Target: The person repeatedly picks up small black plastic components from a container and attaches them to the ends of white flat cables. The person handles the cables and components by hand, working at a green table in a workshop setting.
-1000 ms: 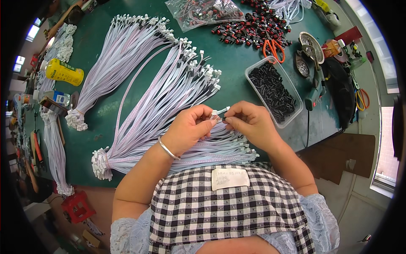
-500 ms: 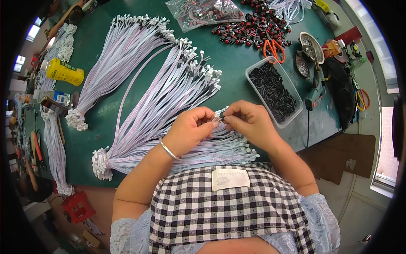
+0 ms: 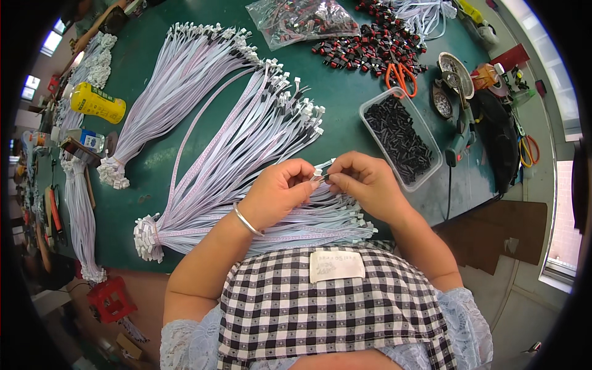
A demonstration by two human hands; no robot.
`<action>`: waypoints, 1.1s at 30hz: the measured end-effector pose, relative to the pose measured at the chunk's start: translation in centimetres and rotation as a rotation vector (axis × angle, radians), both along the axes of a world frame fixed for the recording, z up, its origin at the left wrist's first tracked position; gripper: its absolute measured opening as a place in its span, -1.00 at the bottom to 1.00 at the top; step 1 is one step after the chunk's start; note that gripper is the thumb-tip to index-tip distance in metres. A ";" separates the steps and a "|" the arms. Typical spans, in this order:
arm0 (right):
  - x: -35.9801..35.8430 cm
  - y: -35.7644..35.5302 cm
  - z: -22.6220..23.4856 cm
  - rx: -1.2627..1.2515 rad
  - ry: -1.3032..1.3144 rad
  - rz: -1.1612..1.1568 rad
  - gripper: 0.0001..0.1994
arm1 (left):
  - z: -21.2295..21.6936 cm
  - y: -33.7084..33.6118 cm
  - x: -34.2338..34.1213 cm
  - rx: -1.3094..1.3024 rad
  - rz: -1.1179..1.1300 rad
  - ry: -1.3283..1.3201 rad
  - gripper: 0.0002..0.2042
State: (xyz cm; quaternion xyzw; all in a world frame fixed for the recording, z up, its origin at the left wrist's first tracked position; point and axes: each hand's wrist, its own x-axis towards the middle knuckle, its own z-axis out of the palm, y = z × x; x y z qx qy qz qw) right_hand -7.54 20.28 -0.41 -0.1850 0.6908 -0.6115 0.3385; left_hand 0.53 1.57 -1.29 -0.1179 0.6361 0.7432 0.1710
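My left hand (image 3: 279, 192), a silver bangle at its wrist, pinches the end of a white ribbon cable with a small white connector (image 3: 318, 173). Right beside it, the thumb and forefinger of my right hand (image 3: 365, 185) are closed on a small black tube (image 3: 327, 177) at the cable's wires. The fingertips of both hands nearly touch, and partly hide the wires. Beneath them fans a large bundle of white ribbon cables (image 3: 225, 157), tied at its left end. Some of its far connector ends carry black tubes.
Right of my hands stands a clear plastic tub (image 3: 407, 187) of short black tubes (image 3: 401, 139). Behind it lie orange-handled scissors (image 3: 401, 80) and a heap of black-and-red parts (image 3: 370, 46). A green-handled tool (image 3: 460, 142) lies right; another cable bundle (image 3: 172, 86) and a yellow bottle (image 3: 98, 103) lie left.
My hands stay almost in place, with the fingertips shifting slightly at the cable end. The black tube between them shows more plainly now.
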 end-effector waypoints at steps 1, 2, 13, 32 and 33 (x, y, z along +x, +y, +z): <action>0.0 0.0 0.0 0.016 0.054 0.021 -0.92 | -0.3 0.0 0.1 0.008 0.002 0.006 -0.90; -0.1 -0.1 0.0 0.033 0.107 0.043 -0.92 | -0.5 0.0 0.2 0.015 0.005 0.011 -0.90; -0.4 0.0 0.2 -0.002 -0.159 0.013 -0.88 | 1.8 -0.5 0.6 -0.658 -0.079 0.396 -0.76; -1.2 -2.0 1.7 0.035 -0.053 0.138 -0.87 | 2.1 -0.7 0.7 -0.518 0.178 0.398 -0.77; -1.3 -2.0 1.9 0.029 -0.010 0.149 -0.87 | 2.1 -0.8 0.6 -0.515 0.173 0.399 -0.78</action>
